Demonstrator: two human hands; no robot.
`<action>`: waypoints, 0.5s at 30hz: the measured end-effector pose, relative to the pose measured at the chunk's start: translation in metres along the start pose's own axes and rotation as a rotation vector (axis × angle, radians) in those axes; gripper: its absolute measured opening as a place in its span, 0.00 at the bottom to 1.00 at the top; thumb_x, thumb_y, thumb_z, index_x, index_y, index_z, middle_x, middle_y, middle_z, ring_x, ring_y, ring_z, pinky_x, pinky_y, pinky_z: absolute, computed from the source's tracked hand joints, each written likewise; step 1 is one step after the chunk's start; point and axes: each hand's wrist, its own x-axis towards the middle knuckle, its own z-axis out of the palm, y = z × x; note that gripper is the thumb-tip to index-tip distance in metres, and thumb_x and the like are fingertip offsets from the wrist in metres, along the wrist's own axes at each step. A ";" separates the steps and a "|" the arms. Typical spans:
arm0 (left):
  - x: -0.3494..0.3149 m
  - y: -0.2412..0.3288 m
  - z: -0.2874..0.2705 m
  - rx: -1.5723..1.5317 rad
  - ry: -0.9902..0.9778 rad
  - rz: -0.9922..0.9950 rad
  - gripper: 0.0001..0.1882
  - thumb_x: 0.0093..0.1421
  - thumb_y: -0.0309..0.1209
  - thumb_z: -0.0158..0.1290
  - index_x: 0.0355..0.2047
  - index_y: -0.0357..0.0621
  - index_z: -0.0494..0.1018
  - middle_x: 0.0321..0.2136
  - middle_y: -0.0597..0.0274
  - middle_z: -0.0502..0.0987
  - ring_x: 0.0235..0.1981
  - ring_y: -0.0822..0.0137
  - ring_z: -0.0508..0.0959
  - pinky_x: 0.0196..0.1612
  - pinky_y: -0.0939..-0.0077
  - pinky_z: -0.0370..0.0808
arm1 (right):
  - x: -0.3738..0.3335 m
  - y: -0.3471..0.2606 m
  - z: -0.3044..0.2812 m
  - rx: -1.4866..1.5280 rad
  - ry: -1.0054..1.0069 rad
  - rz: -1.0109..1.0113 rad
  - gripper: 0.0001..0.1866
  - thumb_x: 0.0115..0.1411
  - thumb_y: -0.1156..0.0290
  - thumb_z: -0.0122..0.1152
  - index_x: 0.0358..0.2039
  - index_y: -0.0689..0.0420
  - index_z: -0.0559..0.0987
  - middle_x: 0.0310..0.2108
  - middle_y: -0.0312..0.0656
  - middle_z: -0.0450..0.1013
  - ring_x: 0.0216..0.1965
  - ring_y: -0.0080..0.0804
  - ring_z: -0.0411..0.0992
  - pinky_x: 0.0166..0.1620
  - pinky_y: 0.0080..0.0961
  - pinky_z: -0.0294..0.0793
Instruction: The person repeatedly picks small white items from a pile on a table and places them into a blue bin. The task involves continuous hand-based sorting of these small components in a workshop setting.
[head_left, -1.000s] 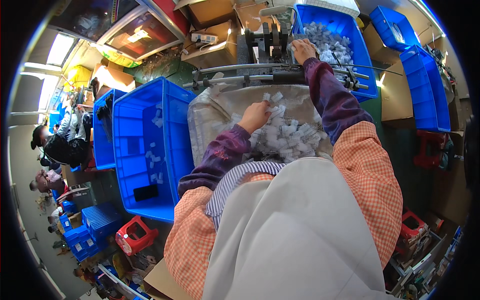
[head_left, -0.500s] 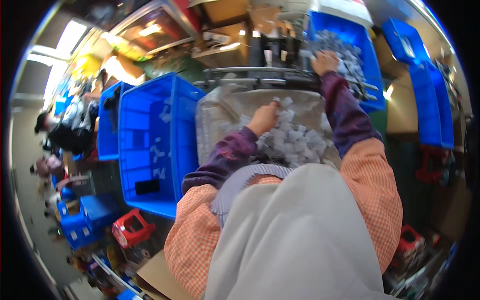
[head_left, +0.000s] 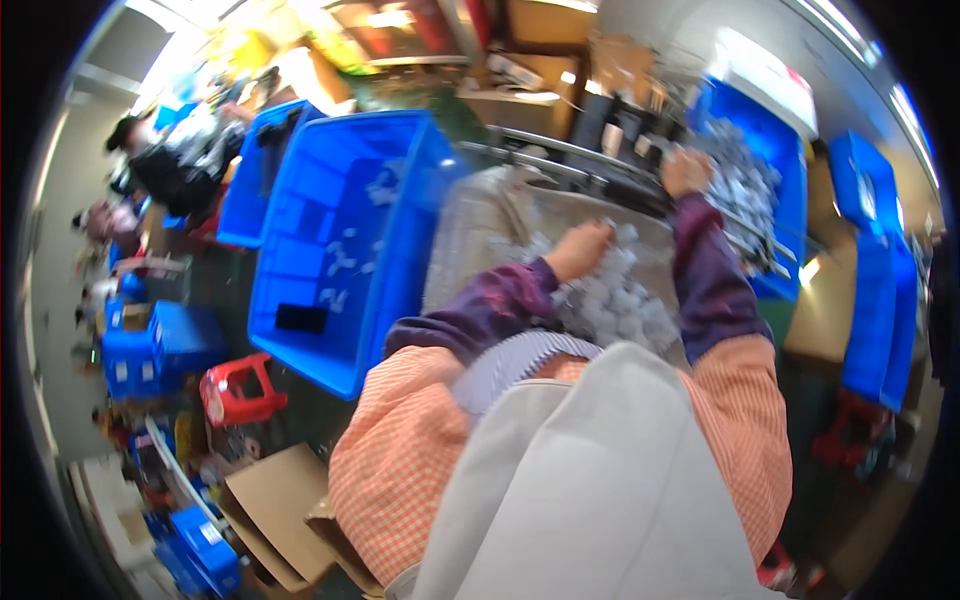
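Observation:
My left hand [head_left: 583,250] is over a heap of small pale grey-white pieces [head_left: 625,305] lying on a beige cloth-like lining [head_left: 470,235]. Its fingers are curled together. A pale bit shows by the fingertips, too blurred to make out. Farther off and to the right, my right hand [head_left: 688,172] is beside the dark metal fixture with rails [head_left: 585,165], close to the left side of a blue bin [head_left: 790,205]. Similar grey pieces [head_left: 745,170] are piled in that bin. Motion blur smears the right fingers, so their grip does not show.
Left of the lining stands a large blue crate [head_left: 340,365] with scattered pale pieces and a black flat object [head_left: 301,318] inside. A red stool [head_left: 242,388] and an opened cardboard box [head_left: 280,500] are at lower left. More blue bins [head_left: 880,320] stand at right. People [head_left: 175,170] sit far left.
The whole view has swung, shifting the crate, heap and bin rightward in the picture. My left hand remains above the heap and my right hand near the fixture and bin.

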 end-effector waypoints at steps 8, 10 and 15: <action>0.003 0.031 -0.036 -0.059 0.136 0.080 0.09 0.53 0.27 0.49 0.36 0.41 0.68 0.31 0.48 0.73 0.34 0.48 0.72 0.37 0.61 0.69 | -0.007 -0.014 -0.012 0.022 0.037 0.109 0.16 0.52 0.60 0.47 0.39 0.48 0.75 0.39 0.39 0.71 0.47 0.39 0.62 0.48 0.42 0.54; 0.004 0.034 -0.044 -0.081 0.223 0.141 0.09 0.54 0.27 0.49 0.36 0.40 0.68 0.31 0.49 0.73 0.33 0.50 0.73 0.36 0.63 0.70 | -0.009 -0.002 -0.014 0.018 -0.021 0.121 0.16 0.54 0.59 0.46 0.39 0.50 0.75 0.40 0.39 0.70 0.50 0.38 0.61 0.51 0.43 0.52; 0.004 0.042 -0.063 -0.227 0.288 0.059 0.09 0.54 0.27 0.52 0.35 0.39 0.68 0.24 0.56 0.73 0.25 0.64 0.74 0.29 0.75 0.71 | -0.014 0.036 -0.013 0.055 -0.041 0.123 0.16 0.54 0.59 0.46 0.40 0.49 0.75 0.41 0.40 0.70 0.48 0.38 0.65 0.52 0.44 0.52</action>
